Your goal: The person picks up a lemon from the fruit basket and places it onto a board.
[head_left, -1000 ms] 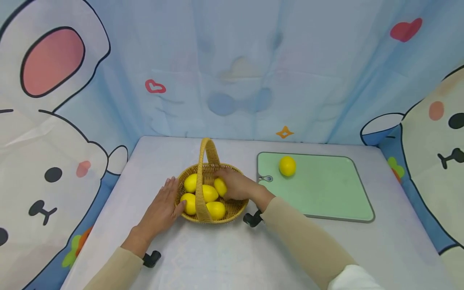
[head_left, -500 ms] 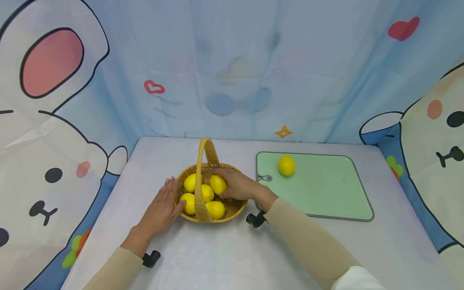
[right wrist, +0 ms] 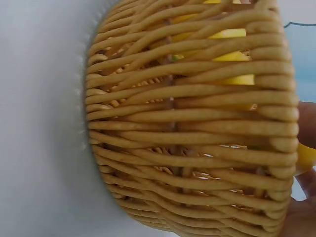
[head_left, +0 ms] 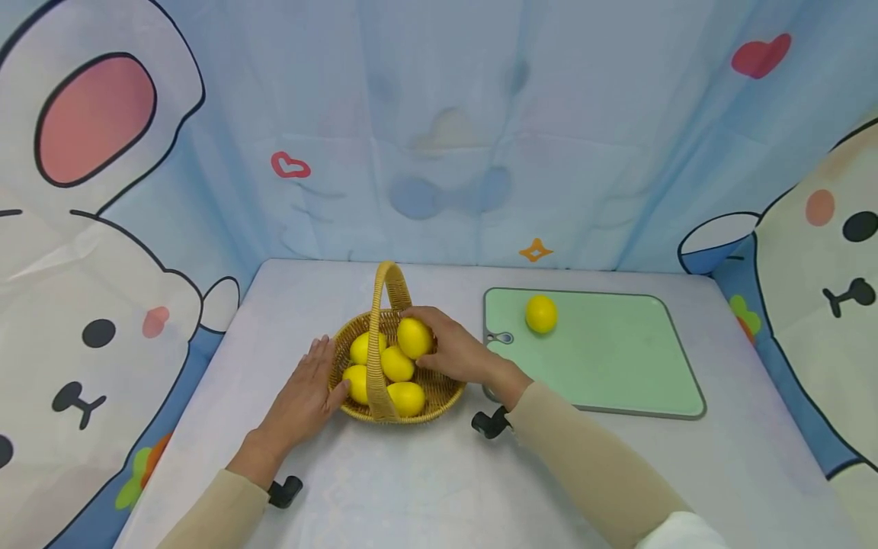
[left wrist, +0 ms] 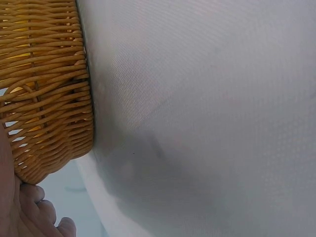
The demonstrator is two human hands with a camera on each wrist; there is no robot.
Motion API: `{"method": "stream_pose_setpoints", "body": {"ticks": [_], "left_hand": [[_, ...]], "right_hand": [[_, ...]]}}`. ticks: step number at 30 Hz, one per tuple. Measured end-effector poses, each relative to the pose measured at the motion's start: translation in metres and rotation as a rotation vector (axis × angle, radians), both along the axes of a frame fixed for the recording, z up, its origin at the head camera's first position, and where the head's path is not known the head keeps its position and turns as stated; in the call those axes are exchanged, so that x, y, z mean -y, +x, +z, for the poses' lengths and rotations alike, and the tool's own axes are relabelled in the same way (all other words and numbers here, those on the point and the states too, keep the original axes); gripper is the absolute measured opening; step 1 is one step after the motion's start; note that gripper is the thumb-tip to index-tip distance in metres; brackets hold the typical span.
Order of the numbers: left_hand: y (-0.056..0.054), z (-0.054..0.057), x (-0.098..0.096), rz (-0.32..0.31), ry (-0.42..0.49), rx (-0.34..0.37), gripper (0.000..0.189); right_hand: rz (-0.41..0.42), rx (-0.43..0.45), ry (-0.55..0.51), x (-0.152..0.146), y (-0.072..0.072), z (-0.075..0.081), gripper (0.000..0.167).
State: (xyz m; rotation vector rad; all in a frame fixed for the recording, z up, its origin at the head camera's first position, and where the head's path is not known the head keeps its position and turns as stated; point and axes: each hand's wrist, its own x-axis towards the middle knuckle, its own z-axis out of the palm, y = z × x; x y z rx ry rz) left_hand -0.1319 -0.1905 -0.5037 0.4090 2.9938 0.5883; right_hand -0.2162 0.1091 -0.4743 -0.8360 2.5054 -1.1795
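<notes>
Head view: gripping a lemon (head_left: 414, 338) between thumb and fingers of the right hand (head_left: 456, 352), right of the handle (head_left: 376, 358), over the basket (head_left: 449, 393). Resting the left hand (head_left: 302, 400), with straight fingers, against the basket's left side, with the thumb at its edge. Showing four more lemons (head_left: 397, 364) inside, and a lone lemon (head_left: 541, 314) on the board (head_left: 617, 351), toward its far left corner. In the right wrist view, showing the held lemon beyond the edge.
</notes>
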Motion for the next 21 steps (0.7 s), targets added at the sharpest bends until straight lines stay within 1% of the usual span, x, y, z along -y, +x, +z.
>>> {"method": "stream_pose_setpoints", "body": {"ticks": [4,9,14,21], "left_hand": [[0.000,0.000,0.000,0.003,0.000,0.001,0.081],[0.001,0.001,0.000,0.001,-0.002,-0.002,0.081],[0.001,0.002,0.000,-0.004,-0.018,-0.003,0.081],[0.001,0.003,-0.001,-0.005,-0.027,-0.002,0.081]], "right_hand": [[-0.030,-0.017,-0.043,-0.002,0.002,-0.002,0.075],[-0.070,-0.008,-0.092,-0.006,0.005,-0.003,0.076],[-0.105,0.015,-0.133,-0.016,0.008,-0.001,0.076],[-0.144,0.089,-0.210,-0.033,0.007,0.004,0.083]]}}
